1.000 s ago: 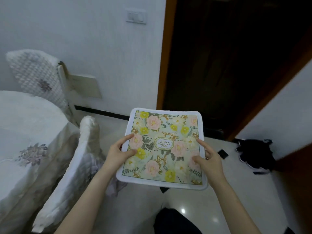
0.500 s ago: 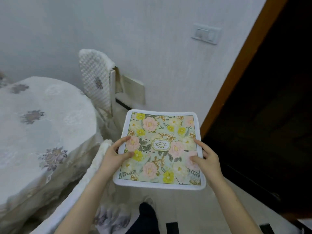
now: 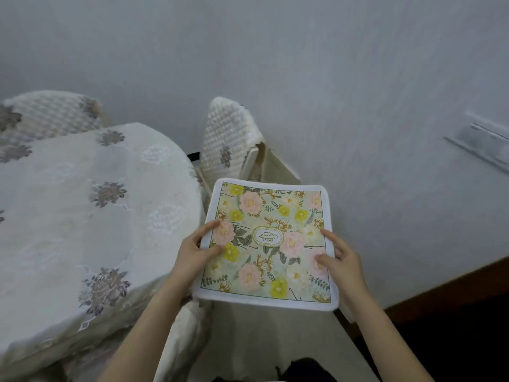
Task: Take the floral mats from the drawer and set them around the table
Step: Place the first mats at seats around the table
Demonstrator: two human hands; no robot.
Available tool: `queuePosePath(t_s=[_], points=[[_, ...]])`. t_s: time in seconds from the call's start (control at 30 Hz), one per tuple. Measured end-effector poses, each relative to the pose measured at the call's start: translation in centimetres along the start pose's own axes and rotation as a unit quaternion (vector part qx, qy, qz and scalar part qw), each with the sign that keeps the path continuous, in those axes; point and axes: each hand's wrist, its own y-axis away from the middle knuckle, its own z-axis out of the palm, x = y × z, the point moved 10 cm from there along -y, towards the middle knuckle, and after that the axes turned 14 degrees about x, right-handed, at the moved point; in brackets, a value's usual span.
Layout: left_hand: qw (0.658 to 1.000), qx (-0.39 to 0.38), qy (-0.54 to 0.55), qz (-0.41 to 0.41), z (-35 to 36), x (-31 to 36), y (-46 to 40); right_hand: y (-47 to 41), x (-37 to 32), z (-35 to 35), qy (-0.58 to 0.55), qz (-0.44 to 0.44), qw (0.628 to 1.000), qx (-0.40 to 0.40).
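The round table under its cream embroidered tablecloth point(image 3: 82, 216) carries no mat yet, so I judge the laying-out has barely begun; the drawer is out of sight. The square floral mat with a white fabric border point(image 3: 268, 244) is held in the air just right of the table's edge, above a white-covered chair (whether more mats lie beneath it, I cannot tell). The left hand point(image 3: 195, 250) pinches its left edge, thumb on top; the right hand point(image 3: 340, 260) grips the right edge likewise.
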Motion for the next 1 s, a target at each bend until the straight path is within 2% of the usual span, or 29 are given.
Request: queuePosePath(t_s=[0.3,0.53,0.77,1.0], points=[[0.987,0.158,0.007,-0.030,-1.3,-0.3,-8.1,-13.2,-3.6,12.6,0.041,-0.011,0.986,-0.161],[0.945,0.323,0.021,-0.053,-2.2,1.0,-10.6,-20.7,-8.3,23.5,0.093,-0.040,0.940,-0.326],[0.889,0.447,0.054,-0.086,-4.3,1.4,-10.9,-22.2,-11.3,33.5,0.126,-0.067,0.882,-0.450],[0.842,0.531,0.055,-0.082,-9.2,1.5,-12.3,-20.6,-12.3,43.7,0.138,-0.076,0.842,-0.516]])
